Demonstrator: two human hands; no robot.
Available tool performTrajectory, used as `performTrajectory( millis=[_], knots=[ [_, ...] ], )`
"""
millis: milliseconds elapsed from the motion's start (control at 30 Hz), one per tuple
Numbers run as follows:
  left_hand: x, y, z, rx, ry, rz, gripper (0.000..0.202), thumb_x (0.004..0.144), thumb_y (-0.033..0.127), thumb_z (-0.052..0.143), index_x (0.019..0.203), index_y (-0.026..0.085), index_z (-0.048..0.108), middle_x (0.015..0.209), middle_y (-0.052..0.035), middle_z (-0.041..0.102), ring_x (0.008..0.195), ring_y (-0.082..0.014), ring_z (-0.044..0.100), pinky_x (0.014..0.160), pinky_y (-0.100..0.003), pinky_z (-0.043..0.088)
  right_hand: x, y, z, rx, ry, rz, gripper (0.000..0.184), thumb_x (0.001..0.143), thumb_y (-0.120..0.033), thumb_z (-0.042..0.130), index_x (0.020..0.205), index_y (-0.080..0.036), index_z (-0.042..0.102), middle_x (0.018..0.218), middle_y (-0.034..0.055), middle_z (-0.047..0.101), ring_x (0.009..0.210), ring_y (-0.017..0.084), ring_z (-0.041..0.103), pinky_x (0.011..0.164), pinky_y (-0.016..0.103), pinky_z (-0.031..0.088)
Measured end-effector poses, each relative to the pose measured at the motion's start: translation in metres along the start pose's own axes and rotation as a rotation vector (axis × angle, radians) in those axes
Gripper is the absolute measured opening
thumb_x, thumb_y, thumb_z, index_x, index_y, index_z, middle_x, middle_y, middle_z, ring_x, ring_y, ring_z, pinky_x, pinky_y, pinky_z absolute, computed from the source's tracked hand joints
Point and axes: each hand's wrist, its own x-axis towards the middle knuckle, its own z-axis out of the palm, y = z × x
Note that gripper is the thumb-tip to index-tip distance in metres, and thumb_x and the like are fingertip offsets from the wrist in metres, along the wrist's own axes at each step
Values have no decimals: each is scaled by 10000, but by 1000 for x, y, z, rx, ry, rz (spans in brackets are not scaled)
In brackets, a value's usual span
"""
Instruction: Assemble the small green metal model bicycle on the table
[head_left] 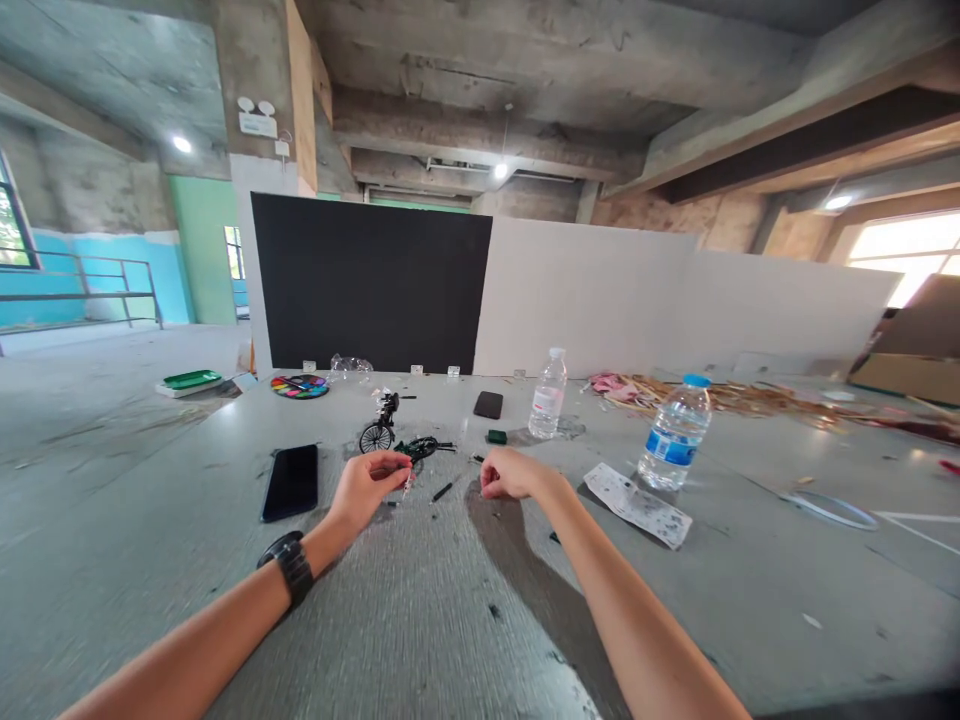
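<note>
Miniature bicycle model [387, 411], black with a spoked wheel showing, there at eleven o'clock from the gap between your hands, just beyond your left fingers! Your left hand [377, 482] has a small pale-and-red piece [408, 486] pinched at the fingertips; a dark wristwatch [291, 566] sits on that arm. Your right hand [511, 473] is curled low, knuckles over; whether anything is inside, I cannot tell.

Near twelve, a tangle of dark green-black parts [424, 449] lies right beside your left fingertips, and a short black rod [442, 492] rests between your hands. A little green block [496, 437] sits at one, just past your right hand, with a smartphone [488, 404] farther out. Bottles crowd that side: the white-capped water bottle [548, 400] up at two, the blue-capped water bottle [676, 440] out at three, a printed sheet [637, 505] in front of it.

Over to nine, a larger smartphone [291, 484] lies flat beside your left hand; at ten, a round paint palette [300, 387]. Straight up at twelve, the black panel [375, 285] and white panel [581, 290] wall off the table's far edge.
</note>
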Motion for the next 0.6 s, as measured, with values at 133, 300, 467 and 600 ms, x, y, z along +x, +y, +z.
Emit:
performTrajectory(
  millis=[133, 300, 467, 600],
  knots=[
    [0, 0, -2, 126, -11, 59, 296, 738, 407, 742, 893, 155, 743, 884, -80, 773, 759, -197, 708, 761, -361, 595, -5, 0, -6, 11, 33, -1, 100, 748, -275, 757, 824, -210, 760, 808, 47, 729, 687, 161, 620, 579, 240, 388],
    [0, 1, -2, 67, 18, 66, 308, 714, 382, 749, 906, 142, 724, 945, -94, 768, 837, -215, 731, 831, -377, 592, -10, 2, -11, 27, 25, 16, 206, 647, -278, 829, 835, -223, 766, 821, 35, 735, 663, 161, 624, 564, 242, 396],
    [-2, 2, 1, 103, 6, 71, 278, 710, 335, 734, 904, 136, 720, 937, -99, 760, 839, -220, 732, 836, -376, 582, -5, -4, -6, -30, 15, 52, 44, 707, -182, 743, 737, -203, 767, 750, 48, 740, 648, 168, 640, 573, 249, 413],
    [-3, 3, 3, 124, -35, 76, 241, 735, 300, 688, 912, 138, 708, 902, -88, 751, 759, -198, 716, 728, -339, 580, -1, -9, 0, -93, 38, 57, 50, 722, -188, 746, 764, -204, 767, 794, 62, 747, 709, 185, 657, 614, 258, 425]
  ],
)
